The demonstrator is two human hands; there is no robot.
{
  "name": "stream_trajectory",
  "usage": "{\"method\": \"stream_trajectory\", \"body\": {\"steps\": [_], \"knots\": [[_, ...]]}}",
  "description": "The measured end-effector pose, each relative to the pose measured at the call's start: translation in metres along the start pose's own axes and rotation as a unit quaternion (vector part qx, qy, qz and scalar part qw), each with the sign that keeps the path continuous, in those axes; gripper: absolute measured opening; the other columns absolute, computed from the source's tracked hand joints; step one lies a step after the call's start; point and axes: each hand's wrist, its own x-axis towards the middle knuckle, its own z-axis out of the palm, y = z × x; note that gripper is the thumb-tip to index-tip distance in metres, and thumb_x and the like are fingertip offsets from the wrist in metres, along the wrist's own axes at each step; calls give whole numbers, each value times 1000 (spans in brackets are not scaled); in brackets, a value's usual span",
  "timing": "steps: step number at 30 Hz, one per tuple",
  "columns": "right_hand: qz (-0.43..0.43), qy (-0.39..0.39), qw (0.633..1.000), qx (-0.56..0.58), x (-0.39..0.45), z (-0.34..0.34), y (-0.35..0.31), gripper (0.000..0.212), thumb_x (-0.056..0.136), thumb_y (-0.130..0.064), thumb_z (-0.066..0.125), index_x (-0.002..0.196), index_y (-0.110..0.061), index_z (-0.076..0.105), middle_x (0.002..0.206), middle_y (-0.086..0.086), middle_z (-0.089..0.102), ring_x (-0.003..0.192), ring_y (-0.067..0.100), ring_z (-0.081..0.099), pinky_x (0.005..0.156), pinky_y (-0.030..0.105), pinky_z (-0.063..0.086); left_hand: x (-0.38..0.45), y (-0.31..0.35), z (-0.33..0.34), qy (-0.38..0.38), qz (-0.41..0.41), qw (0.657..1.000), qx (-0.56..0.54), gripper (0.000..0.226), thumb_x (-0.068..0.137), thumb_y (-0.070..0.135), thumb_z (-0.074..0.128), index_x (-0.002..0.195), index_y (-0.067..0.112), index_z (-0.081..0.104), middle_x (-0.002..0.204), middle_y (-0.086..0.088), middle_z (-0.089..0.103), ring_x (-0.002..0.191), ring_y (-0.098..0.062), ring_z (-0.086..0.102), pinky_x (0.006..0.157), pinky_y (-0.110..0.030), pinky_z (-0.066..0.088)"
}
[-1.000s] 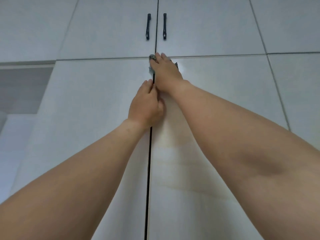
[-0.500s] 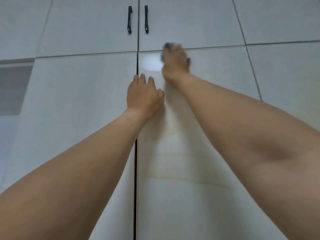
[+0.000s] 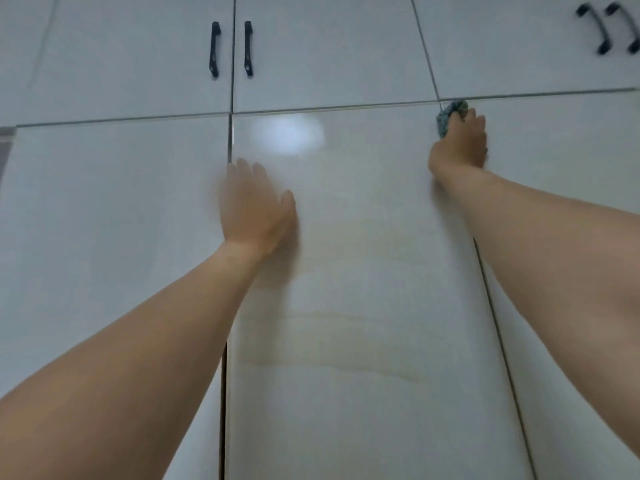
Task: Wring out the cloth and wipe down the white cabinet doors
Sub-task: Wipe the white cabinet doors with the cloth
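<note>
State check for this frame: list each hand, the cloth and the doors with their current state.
left hand: flat on the door, fingers straight
right hand: grips the cloth
cloth: bunched, pressed at the door's top right corner
tall cabinet door: closed, faint streaks
upper doors: closed

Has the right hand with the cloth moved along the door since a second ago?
Yes. The right hand carried the cloth rightward along the door's top edge, from the seam under the black handles to the door's right corner.

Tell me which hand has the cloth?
The right hand, up at the door's top corner, holds the cloth. The left hand rests flat and bare.
</note>
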Motion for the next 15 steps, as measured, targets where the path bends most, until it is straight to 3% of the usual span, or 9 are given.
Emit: {"method": "stream_trajectory", "body": {"steps": [2, 4, 7, 10, 13, 15], "knots": [[10, 26, 1000, -9, -19, 12, -20, 62, 92, -3, 43, 152, -4, 24, 162, 13, 14, 149, 31, 8, 121, 40, 11, 0, -3, -5, -20, 10, 999, -25, 73, 100, 43, 34, 157, 3, 15, 166, -18, 6, 154, -31, 1, 125, -43, 4], [-45, 29, 999, -9, -45, 30, -58, 64, 91, -3, 43, 152, -4, 23, 162, 13, 13, 150, 31, 7, 122, 40, 7, -6, -15, -11, -23, 23, 998, -60, 70, 101, 37, 38, 157, 2, 17, 167, -15, 8, 155, -27, 3, 126, -39, 7], [-212, -62, 975, 26, -95, 55, -137, 69, 88, -1, 44, 153, -7, 23, 163, 11, 10, 150, 29, 4, 121, 37, 3, -31, -49, -15, 11, 25, 995, -92, 64, 100, 25, 41, 156, 0, 22, 166, -14, 16, 154, -25, 11, 124, -33, 9], [-377, -147, 914, 25, -147, 70, -197, 64, 94, -8, 44, 154, -10, 23, 163, 9, 8, 150, 28, 3, 120, 36, 2, -51, -70, -10, 18, 52, 994, -93, 61, 100, 21, 41, 156, 1, 24, 165, -14, 19, 154, -25, 13, 122, -26, 4], [-468, -183, 864, 16, -148, 76, -195, 58, 98, -10, 38, 154, -14, 24, 163, 7, 11, 150, 26, 7, 122, 38, 8, -51, -67, -9, 20, 42, 994, -102, 60, 101, 25, 38, 155, 2, 27, 164, -15, 20, 153, -25, 14, 122, -27, 5], [-468, -155, 869, 35, -124, 70, -171, 56, 93, -9, 37, 149, -17, 36, 160, 7, 22, 148, 26, 18, 120, 42, 19, -51, -63, -9, 16, 42, 995, -89, 66, 97, 32, 33, 154, -1, 28, 164, -18, 19, 154, -29, 13, 124, -31, 7]]}}
